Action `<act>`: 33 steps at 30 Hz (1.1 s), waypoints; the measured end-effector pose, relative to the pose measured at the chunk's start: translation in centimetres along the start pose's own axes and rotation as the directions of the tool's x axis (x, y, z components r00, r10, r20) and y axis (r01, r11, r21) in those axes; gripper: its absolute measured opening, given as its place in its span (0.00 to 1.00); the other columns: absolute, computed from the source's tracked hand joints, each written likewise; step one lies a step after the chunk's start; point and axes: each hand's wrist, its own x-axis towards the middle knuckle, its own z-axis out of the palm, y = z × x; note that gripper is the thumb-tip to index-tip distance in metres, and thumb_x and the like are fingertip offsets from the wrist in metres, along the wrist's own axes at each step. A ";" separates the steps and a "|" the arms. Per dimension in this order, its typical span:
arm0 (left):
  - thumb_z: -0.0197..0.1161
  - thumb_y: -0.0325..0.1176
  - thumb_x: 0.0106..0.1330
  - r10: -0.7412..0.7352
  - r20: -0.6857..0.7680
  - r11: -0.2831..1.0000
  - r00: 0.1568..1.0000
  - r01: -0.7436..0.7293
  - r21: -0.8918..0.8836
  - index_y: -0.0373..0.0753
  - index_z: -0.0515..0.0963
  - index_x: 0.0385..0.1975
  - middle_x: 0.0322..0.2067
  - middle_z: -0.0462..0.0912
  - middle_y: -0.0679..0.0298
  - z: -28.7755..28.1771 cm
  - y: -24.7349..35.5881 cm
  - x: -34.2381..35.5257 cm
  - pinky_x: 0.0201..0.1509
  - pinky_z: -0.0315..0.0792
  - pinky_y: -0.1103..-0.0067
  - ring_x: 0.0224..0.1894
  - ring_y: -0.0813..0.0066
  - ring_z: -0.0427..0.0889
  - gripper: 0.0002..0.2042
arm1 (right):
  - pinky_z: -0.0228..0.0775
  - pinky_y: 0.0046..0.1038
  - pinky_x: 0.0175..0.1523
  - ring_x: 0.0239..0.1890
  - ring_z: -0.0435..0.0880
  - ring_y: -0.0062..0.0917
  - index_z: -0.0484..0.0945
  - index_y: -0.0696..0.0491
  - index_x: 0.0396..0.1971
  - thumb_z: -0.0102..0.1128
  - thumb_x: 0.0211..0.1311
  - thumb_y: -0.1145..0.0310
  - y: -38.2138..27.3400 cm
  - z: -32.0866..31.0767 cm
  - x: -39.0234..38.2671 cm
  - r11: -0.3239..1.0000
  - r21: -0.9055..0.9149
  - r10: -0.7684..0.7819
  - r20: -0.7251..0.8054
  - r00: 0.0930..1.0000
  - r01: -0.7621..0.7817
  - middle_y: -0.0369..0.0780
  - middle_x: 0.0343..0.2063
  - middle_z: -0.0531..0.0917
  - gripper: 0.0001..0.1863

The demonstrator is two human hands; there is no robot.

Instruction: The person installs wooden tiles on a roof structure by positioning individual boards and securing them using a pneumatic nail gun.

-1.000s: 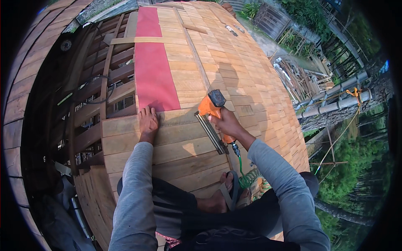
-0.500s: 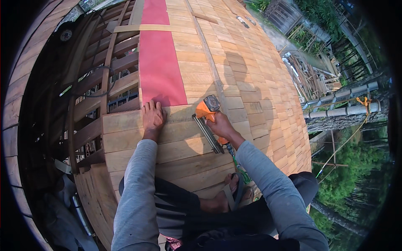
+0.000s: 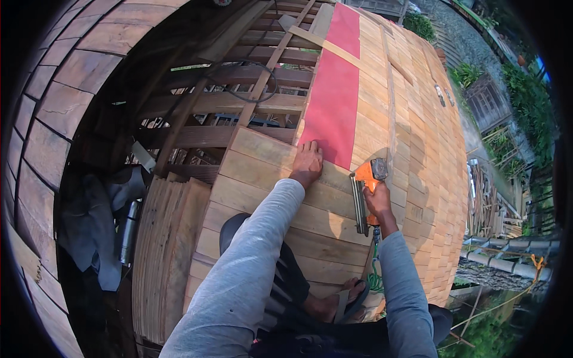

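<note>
My right hand (image 3: 378, 201) grips an orange and black nail gun (image 3: 371, 173), its long magazine pointing toward me over the wooden shingles (image 3: 322, 222). A green coiled air hose (image 3: 375, 275) runs down from the tool's handle. My left hand (image 3: 308, 163) lies with its fingers stretched over the near end of a red underlay strip (image 3: 332, 101), where it meets the top edge of the shingle rows. The nail gun's nose is close to the strip's lower right corner; whether it touches the wood I cannot tell.
Left of the strip, open roof battens (image 3: 239, 104) leave gaps, with a dark cable loop (image 3: 268, 83) over them. Stacked shingles (image 3: 170, 250) stand at lower left beside a grey cloth (image 3: 89, 227) and a silver cylinder (image 3: 128, 232). A thin batten (image 3: 316, 42) crosses the strip.
The view has turned to the left, so the roof sits further right in the picture. My left hand stays on the strip's end, and my right hand still holds the nail gun beside it.
</note>
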 end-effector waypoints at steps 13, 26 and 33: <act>0.64 0.62 0.70 0.654 0.557 0.733 0.513 -0.248 -0.633 0.28 0.86 0.29 0.28 0.87 0.46 -10.2 8.6 -17.5 0.43 0.79 0.57 0.37 0.47 0.88 0.34 | 0.79 0.48 0.55 0.52 0.86 0.57 0.77 0.60 0.57 0.70 0.66 0.66 -15.8 2.1 2.0 0.977 -0.035 -0.198 0.225 0.954 0.211 0.60 0.43 0.88 0.23; 0.72 0.58 0.62 0.712 0.590 0.696 0.381 -0.273 -0.664 0.36 0.91 0.36 0.36 0.92 0.56 -14.3 10.9 -14.4 0.46 0.81 0.62 0.39 0.60 0.91 0.26 | 0.78 0.40 0.39 0.33 0.88 0.41 0.79 0.64 0.50 0.67 0.69 0.65 -32.3 8.7 4.3 0.918 0.089 -0.385 0.430 0.817 0.386 0.52 0.29 0.86 0.19; 0.73 0.61 0.61 0.686 0.621 0.710 0.380 -0.164 -0.684 0.34 0.89 0.36 0.34 0.91 0.56 -12.2 9.9 -14.7 0.42 0.81 0.65 0.36 0.61 0.90 0.29 | 0.78 0.50 0.49 0.46 0.87 0.58 0.81 0.62 0.49 0.67 0.65 0.66 -33.6 11.0 4.6 0.867 0.188 -0.496 0.238 0.835 0.462 0.59 0.38 0.88 0.18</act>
